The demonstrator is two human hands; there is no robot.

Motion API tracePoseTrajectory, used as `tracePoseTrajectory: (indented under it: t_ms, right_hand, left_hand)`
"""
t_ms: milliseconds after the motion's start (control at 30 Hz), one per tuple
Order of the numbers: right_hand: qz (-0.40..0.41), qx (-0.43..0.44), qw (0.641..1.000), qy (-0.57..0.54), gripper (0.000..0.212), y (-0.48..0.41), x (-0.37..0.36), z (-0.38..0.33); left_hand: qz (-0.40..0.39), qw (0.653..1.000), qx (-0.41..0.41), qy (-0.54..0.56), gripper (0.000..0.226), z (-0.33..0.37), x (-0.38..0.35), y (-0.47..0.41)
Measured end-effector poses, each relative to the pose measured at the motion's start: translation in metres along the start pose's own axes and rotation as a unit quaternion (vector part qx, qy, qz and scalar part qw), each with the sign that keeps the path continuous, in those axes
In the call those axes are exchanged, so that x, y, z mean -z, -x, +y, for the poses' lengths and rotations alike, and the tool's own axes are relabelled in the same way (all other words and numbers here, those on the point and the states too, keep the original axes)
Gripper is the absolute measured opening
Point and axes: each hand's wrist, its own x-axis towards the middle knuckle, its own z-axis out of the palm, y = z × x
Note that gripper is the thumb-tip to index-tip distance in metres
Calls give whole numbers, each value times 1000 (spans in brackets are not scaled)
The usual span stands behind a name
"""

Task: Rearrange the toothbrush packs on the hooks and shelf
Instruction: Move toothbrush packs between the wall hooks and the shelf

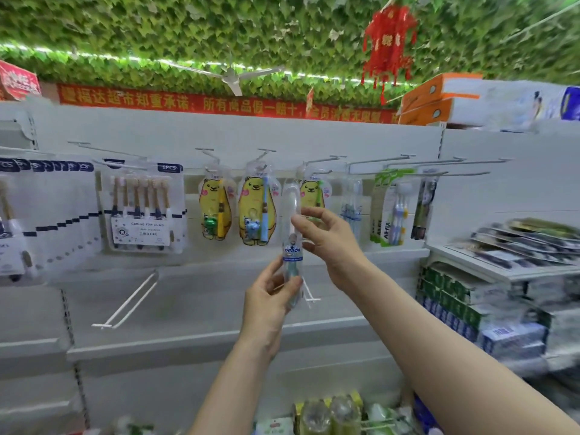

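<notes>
Fingertips (298, 221) of right hand (329, 243) pinch clear toothbrush pack (292, 249) mid-length. Left hand (270, 304) grips its lower end, thumb in front. Pack upright, off the hook row (329, 160), just right of blue-brush bear pack (255, 211), overlapping green-brush bear pack (312, 193).

Print I can read
"6PCS", "CARING FOR GUMS" on the six-brush pack (142, 208) left of my fingers (317, 212); "All-fix" on the green pack (385, 215) right.
</notes>
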Motion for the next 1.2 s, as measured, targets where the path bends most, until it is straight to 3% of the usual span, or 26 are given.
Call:
tracePoseTrajectory:
  t_ms: [300, 400, 633, 867, 1000, 1200]
  right_hand:
    - [-29, 20, 999, -29, 19, -17, 143, -6]
    - [-39, 16, 999, -20, 27, -34, 205, -6]
    - [-41, 11, 999, -21, 15, -72, 299, -6]
    - [-34, 31, 998, -31, 29, -94, 326, -2]
    - [-76, 59, 995, -14, 18, -106, 305, -2]
    - [-99, 61, 993, -19, 21, -120, 264, 10]
  left_hand:
    - [6, 999, -27, -30, 50, -53, -132, -5]
    - [18, 999, -20, -42, 42, -78, -190, -14]
    - [43, 996, -15, -72, 31, -112, -284, -43]
    - [36, 995, -27, -94, 31, -121, -309, -66]
    - [78, 994, -53, -61, 35, -118, -297, -72]
    - [116, 987, -80, -70, 34, -111, -264, -82]
